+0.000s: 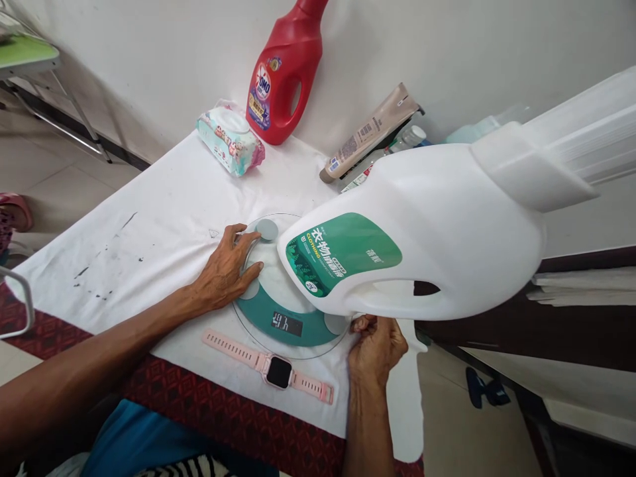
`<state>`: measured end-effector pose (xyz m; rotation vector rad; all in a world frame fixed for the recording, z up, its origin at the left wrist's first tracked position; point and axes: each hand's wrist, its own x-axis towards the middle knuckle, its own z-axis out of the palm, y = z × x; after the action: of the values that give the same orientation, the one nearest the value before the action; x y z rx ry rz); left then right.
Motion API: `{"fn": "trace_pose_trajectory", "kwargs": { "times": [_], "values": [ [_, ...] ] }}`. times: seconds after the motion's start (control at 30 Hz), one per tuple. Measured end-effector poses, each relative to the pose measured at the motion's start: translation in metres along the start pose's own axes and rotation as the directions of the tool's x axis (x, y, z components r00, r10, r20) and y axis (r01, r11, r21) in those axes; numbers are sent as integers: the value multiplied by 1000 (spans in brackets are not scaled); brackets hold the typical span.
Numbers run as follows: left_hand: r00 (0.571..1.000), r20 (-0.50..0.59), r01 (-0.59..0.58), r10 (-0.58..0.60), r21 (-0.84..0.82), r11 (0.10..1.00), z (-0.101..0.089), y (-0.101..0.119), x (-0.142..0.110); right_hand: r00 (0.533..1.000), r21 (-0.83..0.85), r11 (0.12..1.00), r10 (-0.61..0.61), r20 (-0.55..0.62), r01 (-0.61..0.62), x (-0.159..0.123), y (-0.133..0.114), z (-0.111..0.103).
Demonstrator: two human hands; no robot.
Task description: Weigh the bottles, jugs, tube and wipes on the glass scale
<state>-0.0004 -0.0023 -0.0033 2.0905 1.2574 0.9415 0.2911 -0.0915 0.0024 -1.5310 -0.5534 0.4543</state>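
Note:
A round glass digital scale [258, 305] with a green band and a lit display lies on the white cloth. On it stands a large white detergent bottle [427, 218] with a green label, hiding much of the scale. At the scale's left rim is my left hand [226, 271], thumb and fingers apart and resting on the glass. My right hand [377, 344] is closed at the right rim, below the bottle's handle; its fingertips are partly hidden. Between my forearms lies a pink smartwatch [278, 372], strap stretched out, in front of the scale.
A red detergent bottle [285, 73] stands by the wall beside a wipes pack [232, 138]. Behind the white bottle, a beige tube [375, 132] leans near a small clear bottle [410, 138]. Dark slippers [487, 387] lie on the floor at right; a green-topped table [27, 53] stands far left.

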Motion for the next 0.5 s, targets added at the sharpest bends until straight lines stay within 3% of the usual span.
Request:
{"fn": "trace_pose_trajectory", "kwargs": {
  "times": [0.5],
  "values": [
    [1000,15,27,-27,0,1000,-1,3,1,1000,-42,999,-4,9,4,1,1,0]
  ]
}}
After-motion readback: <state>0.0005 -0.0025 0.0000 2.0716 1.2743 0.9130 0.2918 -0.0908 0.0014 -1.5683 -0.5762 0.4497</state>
